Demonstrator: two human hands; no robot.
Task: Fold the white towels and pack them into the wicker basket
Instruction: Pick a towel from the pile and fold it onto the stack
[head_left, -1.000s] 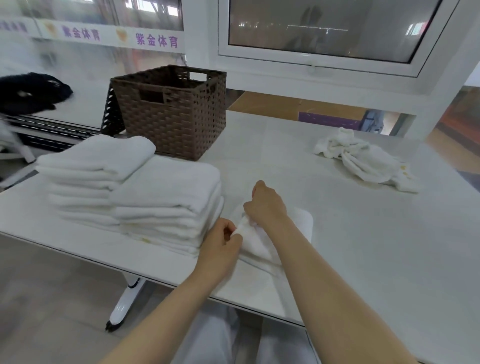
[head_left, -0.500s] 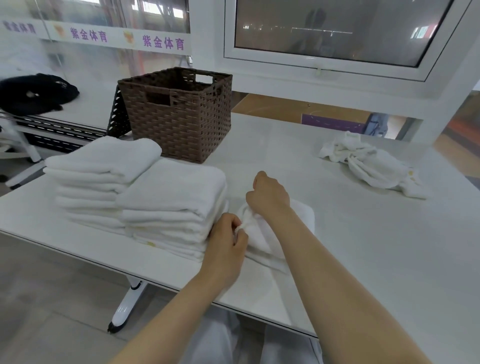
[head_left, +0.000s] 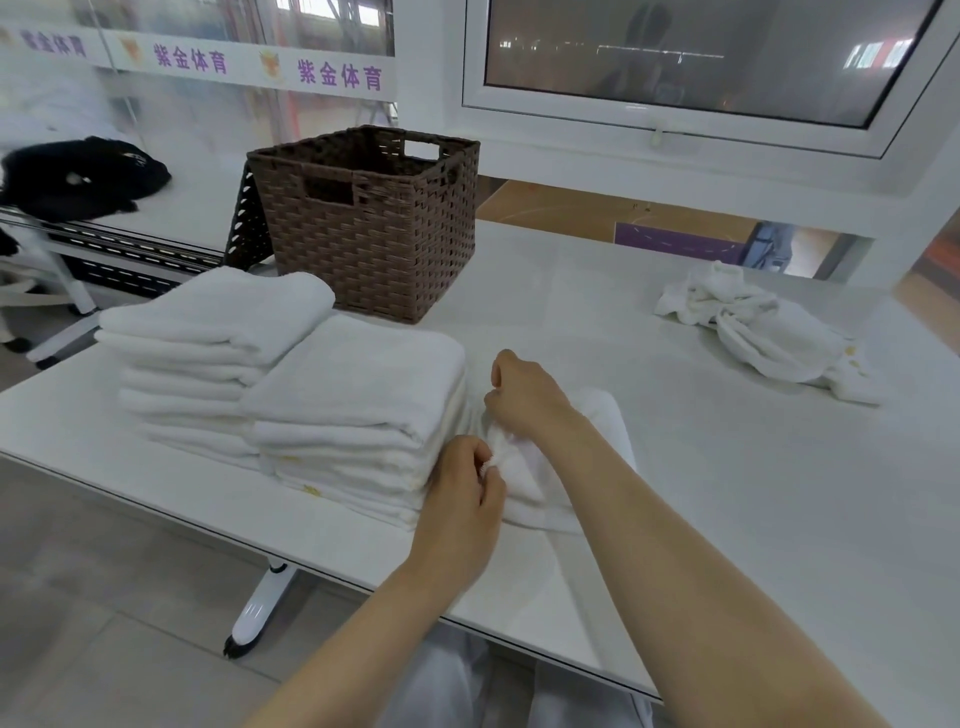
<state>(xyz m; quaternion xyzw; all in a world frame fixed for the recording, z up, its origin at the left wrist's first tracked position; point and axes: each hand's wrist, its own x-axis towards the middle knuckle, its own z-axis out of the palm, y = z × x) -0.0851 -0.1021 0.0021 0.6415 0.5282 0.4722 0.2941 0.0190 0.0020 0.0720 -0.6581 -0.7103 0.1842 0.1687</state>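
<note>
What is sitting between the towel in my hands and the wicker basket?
The nearer stack of folded towels stands beside the towel that both hands grip, partly on the line to the wicker basket. The basket's open top shows nothing covering it.

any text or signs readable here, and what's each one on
"紫金体育" in purple, printed three times along the white banner strip across the glass wall; the leftmost copy is cut off by the frame.
Small orange emblems between the copies: too blurred to read.
Towels, basket, table: no text visible.
</note>
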